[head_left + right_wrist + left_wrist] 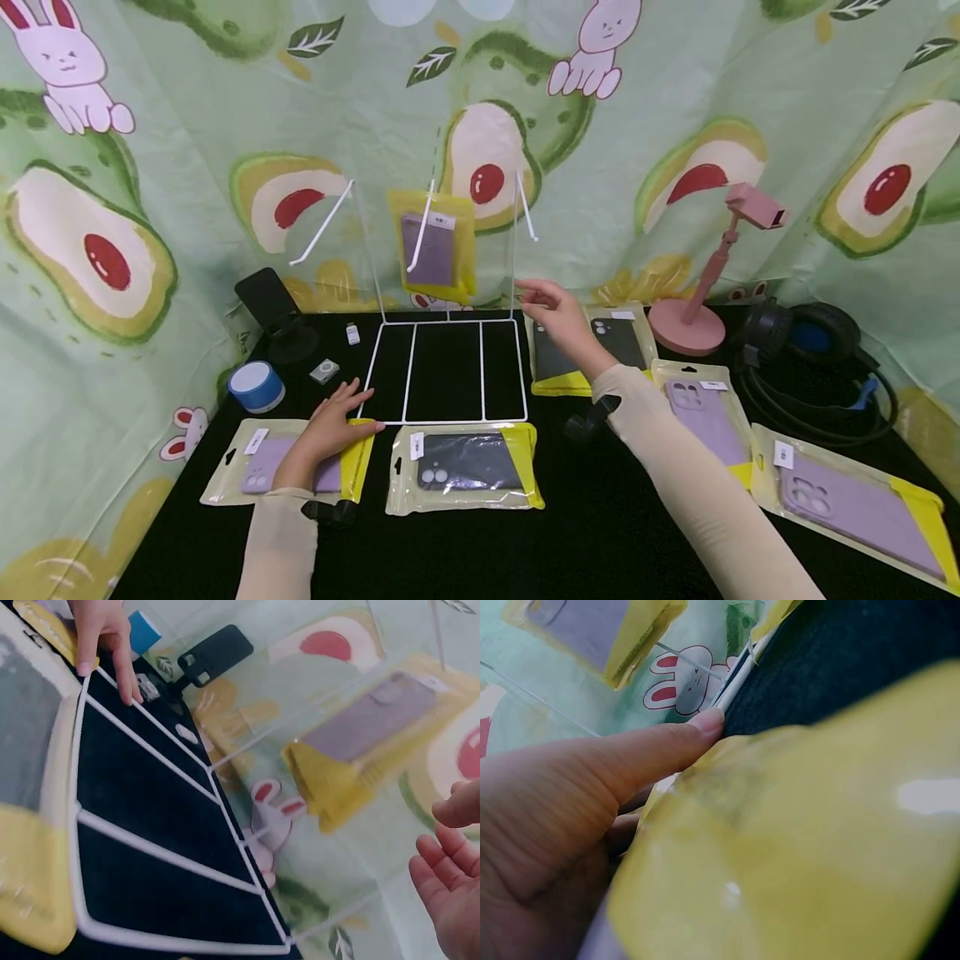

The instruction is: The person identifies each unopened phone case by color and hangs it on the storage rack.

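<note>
A white wire rack (505,421) with three upper hooks stands on the black tabletop. From its middle hook (422,225) hangs a yellow-backed pouch (463,250) with a purple phone case inside. My left hand (335,425) rests at the rack's front left corner, thumb on the wire and fingers stretched along the side bar. Under that hand lies another pouched purple case (262,458), partly covered. My right hand (558,321), fingers loosely bent and holding nothing, is raised beside the rack's right upright. In front of the rack lies a pouched black phone case (472,462).
More pouched cases lie right of the rack, black ones (618,337) and purple ones (708,417), (855,508). A pink stand (686,325) and black headphones (813,333) are at the back right. At left stand a phone holder (273,308) and a blue cylinder (257,387).
</note>
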Demonstrator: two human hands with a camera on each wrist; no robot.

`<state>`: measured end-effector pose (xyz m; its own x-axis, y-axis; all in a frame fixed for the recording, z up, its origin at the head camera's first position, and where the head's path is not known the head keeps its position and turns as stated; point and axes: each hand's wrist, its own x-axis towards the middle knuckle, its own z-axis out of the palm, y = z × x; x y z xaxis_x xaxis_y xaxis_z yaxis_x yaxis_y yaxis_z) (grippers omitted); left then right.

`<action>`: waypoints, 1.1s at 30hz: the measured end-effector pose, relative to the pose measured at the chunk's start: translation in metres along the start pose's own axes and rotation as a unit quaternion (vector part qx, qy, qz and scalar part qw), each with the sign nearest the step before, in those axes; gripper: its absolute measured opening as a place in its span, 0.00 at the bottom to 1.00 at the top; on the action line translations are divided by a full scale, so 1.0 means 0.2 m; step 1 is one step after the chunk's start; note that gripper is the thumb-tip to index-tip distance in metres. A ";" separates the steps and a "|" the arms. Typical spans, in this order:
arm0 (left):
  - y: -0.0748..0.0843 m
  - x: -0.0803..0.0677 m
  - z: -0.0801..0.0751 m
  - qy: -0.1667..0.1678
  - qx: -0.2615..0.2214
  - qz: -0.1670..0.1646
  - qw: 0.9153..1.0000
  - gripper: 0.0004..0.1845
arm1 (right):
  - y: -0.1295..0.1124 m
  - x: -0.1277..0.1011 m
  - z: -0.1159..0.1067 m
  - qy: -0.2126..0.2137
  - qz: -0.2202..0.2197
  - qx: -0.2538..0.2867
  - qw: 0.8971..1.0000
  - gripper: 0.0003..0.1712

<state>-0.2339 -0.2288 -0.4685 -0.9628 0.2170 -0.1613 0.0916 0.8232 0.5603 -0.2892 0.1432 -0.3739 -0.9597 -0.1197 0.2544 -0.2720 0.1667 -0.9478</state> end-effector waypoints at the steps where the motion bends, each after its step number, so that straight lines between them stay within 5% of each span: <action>1: 0.00 0.00 0.00 0.000 -0.001 0.000 1.000 0.43 | 0.01 -0.03 -0.02 0.002 0.011 0.003 1.000 0.21; 15: -0.01 0.00 0.01 -0.002 -0.001 -0.002 1.000 0.43 | 0.13 -0.52 -0.40 0.007 0.045 -0.125 0.991 0.23; 25: 0.00 0.00 0.00 0.001 0.001 0.002 1.000 0.43 | 0.16 -0.80 -0.72 0.038 0.072 -0.258 0.963 0.26; 33: -0.01 0.00 0.00 -0.001 0.005 0.008 1.000 0.42 | 0.22 -0.93 -0.84 0.018 0.142 -0.332 0.932 0.31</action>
<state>-0.2345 -0.2300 -0.4698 -0.9608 0.2304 -0.1542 0.1088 0.8248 0.5548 -0.1355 0.3377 -0.4304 -0.9982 0.0523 0.0297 0.0203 0.7578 -0.6522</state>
